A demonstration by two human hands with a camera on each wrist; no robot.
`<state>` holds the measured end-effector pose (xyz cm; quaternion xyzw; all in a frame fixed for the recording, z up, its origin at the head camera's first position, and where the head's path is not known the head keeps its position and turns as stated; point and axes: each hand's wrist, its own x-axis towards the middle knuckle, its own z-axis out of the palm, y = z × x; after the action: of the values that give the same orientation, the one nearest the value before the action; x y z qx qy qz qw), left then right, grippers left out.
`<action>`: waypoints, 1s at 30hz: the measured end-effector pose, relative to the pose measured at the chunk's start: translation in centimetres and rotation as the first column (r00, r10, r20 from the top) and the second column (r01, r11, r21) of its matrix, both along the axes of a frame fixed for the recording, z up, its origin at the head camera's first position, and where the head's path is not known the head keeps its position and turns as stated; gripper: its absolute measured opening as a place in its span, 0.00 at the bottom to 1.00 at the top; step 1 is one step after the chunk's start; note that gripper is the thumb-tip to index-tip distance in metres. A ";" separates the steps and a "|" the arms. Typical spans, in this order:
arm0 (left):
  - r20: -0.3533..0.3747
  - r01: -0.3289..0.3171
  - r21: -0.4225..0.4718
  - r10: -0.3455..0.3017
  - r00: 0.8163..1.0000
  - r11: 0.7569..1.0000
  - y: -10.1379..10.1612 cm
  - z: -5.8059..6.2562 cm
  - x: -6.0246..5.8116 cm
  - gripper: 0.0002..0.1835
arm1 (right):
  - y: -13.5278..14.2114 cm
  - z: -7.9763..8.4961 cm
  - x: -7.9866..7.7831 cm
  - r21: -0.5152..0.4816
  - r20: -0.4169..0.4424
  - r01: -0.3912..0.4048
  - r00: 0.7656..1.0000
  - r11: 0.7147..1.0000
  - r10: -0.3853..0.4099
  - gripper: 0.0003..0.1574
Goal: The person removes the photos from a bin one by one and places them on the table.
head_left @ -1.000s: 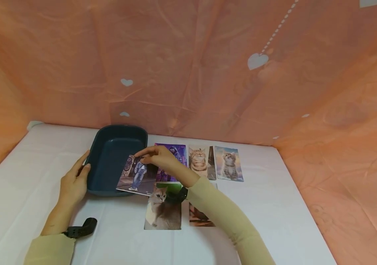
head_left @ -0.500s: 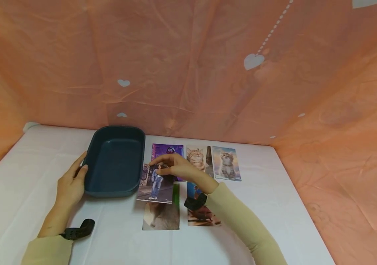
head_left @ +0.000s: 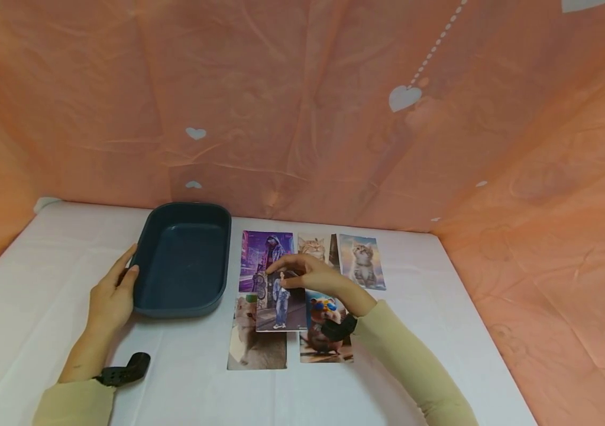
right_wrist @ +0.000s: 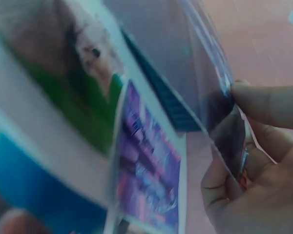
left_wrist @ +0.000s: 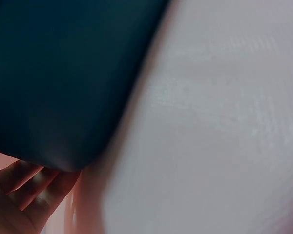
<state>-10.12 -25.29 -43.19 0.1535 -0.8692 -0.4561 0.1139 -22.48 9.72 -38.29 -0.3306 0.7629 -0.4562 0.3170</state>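
My right hand (head_left: pixel 315 277) pinches a photo card (head_left: pixel 282 305) by its upper part, showing a figure in blue denim on a dark street. The card hangs over the inner edges of a purple hooded-figure card (head_left: pixel 253 254), a grey cat card (head_left: pixel 251 352) and a hamster card with blue sunglasses (head_left: pixel 326 343). In the right wrist view, thumb and fingers grip one edge of the held card (right_wrist: pixel 161 53), which stands tilted. My left hand (head_left: pixel 113 299) holds the left side of a dark blue rectangular tray (head_left: pixel 227 254); its fingers (left_wrist: pixel 53 190) lie against the tray's outside.
An orange cat card (head_left: pixel 313 245) and a tabby kitten card (head_left: pixel 363 263) lie in the back row, with a darker card edge between them. White cloth covers the table (head_left: pixel 408 355). An orange curtain (head_left: pixel 281 106) with white hearts hangs behind and at the sides.
My right hand has moved right with the photo card, from over the tray's right edge to over the laid-out cards. The left hand keeps its hold on the tray.
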 end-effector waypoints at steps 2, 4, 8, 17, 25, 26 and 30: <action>0.002 0.002 -0.001 -0.002 1.000 1.000 0.0 -0.1 0.0 0.27 | 0.7 -0.3 0.0 0.013 -0.010 0.010 1.000 1.000 -0.010 0.20; 0.006 0.005 -0.004 -0.005 1.000 1.000 -0.1 -0.1 0.0 0.27 | 1.5 -0.6 0.0 0.011 -0.026 0.010 1.000 1.000 -0.010 0.20; 0.012 0.010 -0.007 -0.010 1.000 1.000 -0.1 -0.1 0.0 0.27 | 3.1 -1.2 0.0 -0.001 -0.019 0.016 1.000 1.000 -0.016 0.21; 0.022 0.004 0.001 -0.004 1.000 1.000 -0.1 0.0 -0.1 0.27 | 6.8 -2.4 0.2 0.004 -0.012 0.089 0.996 0.996 -0.089 0.20; 0.020 -0.003 -0.001 0.003 1.000 1.000 -0.2 0.0 -0.1 0.27 | 9.7 -2.7 0.5 0.082 -0.029 0.154 0.988 0.985 -0.152 0.19; 0.020 -0.003 -0.001 0.003 1.000 1.000 -0.2 0.0 -0.1 0.27 | 10.0 -2.7 0.5 0.087 -0.031 0.157 0.987 0.984 -0.154 0.19; 0.017 -0.001 0.003 0.001 1.000 1.000 -0.2 0.0 -0.2 0.27 | 11.4 -2.9 0.5 0.108 -0.035 0.167 0.986 0.980 -0.164 0.19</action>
<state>-10.29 -25.44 -43.23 0.1580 -0.8694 -0.4559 0.1067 -21.94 21.16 -41.19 -0.2538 0.8158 -0.4340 0.2859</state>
